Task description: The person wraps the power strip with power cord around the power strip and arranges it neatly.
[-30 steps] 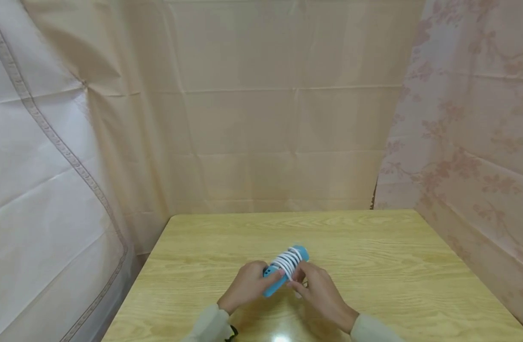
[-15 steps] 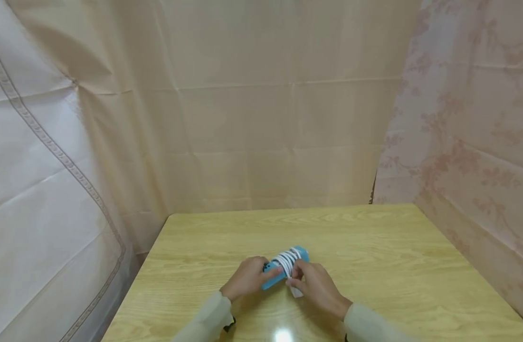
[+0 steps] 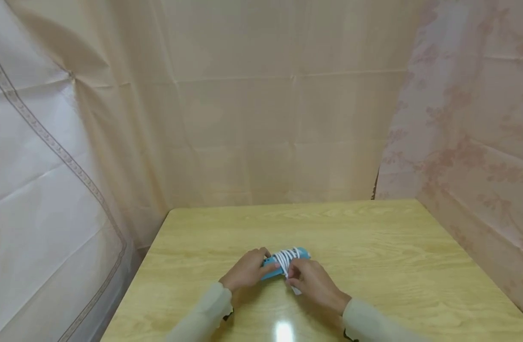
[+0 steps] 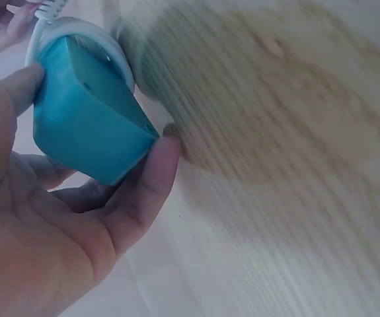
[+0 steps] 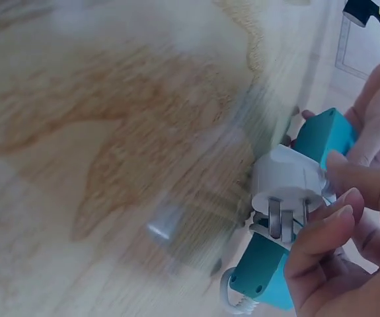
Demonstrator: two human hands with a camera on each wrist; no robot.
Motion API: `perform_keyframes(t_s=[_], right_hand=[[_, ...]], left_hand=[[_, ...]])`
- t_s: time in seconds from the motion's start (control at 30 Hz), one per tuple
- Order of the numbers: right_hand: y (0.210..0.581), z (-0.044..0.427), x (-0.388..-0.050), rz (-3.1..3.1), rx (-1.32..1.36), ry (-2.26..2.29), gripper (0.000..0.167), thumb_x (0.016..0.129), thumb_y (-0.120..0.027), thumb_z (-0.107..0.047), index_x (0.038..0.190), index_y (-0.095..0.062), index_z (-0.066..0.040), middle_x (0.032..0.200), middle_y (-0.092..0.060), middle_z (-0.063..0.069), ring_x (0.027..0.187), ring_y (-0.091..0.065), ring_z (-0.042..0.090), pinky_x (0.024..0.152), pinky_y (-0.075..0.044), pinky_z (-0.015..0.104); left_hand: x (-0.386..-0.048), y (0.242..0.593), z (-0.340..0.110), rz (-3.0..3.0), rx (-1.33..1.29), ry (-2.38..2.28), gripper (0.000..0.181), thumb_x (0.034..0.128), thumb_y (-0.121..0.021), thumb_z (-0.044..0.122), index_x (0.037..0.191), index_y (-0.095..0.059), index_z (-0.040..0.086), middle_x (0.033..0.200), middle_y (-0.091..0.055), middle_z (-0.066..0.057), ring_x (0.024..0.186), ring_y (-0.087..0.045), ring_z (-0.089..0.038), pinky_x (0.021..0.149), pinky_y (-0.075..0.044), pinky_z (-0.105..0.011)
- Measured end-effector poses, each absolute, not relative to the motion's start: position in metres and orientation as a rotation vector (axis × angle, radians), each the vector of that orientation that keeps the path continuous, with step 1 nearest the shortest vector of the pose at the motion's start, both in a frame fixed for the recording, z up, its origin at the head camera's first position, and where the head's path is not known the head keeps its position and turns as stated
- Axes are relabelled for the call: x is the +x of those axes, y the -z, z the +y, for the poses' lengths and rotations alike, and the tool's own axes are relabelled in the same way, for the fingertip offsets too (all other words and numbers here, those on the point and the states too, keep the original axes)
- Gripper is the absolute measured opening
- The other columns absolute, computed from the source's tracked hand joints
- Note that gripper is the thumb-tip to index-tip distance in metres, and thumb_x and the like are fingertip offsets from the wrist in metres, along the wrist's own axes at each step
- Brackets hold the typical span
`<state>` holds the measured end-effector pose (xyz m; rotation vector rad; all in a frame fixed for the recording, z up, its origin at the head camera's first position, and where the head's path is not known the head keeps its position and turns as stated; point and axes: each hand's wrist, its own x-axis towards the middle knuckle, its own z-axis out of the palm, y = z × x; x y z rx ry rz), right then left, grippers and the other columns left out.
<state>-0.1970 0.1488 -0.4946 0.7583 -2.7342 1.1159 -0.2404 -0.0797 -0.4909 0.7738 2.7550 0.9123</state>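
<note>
A blue power strip (image 3: 269, 273) is held a little above the wooden table, with its white cord (image 3: 283, 259) wound round it in several turns. My left hand (image 3: 244, 271) grips one end, thumb on one face and fingers round the other side; the left wrist view shows the strip's blue end (image 4: 87, 132) between them. At the cord's free end my right hand (image 3: 316, 281) pinches the white plug (image 5: 287, 175) with thumb and fingertips. The plug's metal prongs (image 5: 286, 221) stick out beside the strip. Part of the cord is hidden behind the right fingers.
The wooden table (image 3: 355, 232) extends around both hands. Beige cloth (image 3: 270, 118) hangs behind its far edge, a pale curtain (image 3: 43, 213) at the left and a flower-patterned cloth (image 3: 470, 142) at the right.
The power strip has turned from a steep slant to nearly level. My right hand has stayed at the cord's end, and the plug below its fingers shows more than at first.
</note>
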Motion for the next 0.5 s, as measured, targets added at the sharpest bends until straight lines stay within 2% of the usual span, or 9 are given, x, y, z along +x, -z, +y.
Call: perform_keyframes(t_s=[0.13, 0.5], right_hand=[[0.49, 0.152, -0.197, -2.754, 0.776, -1.126, 0.019, 0.087, -0.082, -0.012, 0.085, -0.065, -0.02, 0.083, -0.064, -0.013, 0.076, -0.058, 0.002, 0.066, -0.051, 0.023], [0.485, 0.153, -0.194, -2.809, 0.773, -1.132, 0.018, 0.089, -0.081, -0.015, 0.084, -0.067, -0.023, 0.083, -0.059, -0.014, 0.075, -0.054, 0.003, 0.064, -0.049, 0.024]], left_hand=[[-0.241, 0.491, -0.081, 2.784, 0.738, -0.855, 0.058, 0.1001, -0.06, 0.056, 0.123, -0.064, 0.002, 0.101, -0.06, -0.002, 0.084, -0.049, -0.014, 0.07, -0.044, -0.029], [-0.233, 0.494, -0.084, 2.766, 0.715, -0.853, 0.068, 0.0901, -0.071, 0.06, 0.127, -0.061, 0.004, 0.097, -0.052, 0.0, 0.085, -0.046, -0.015, 0.067, -0.043, -0.029]])
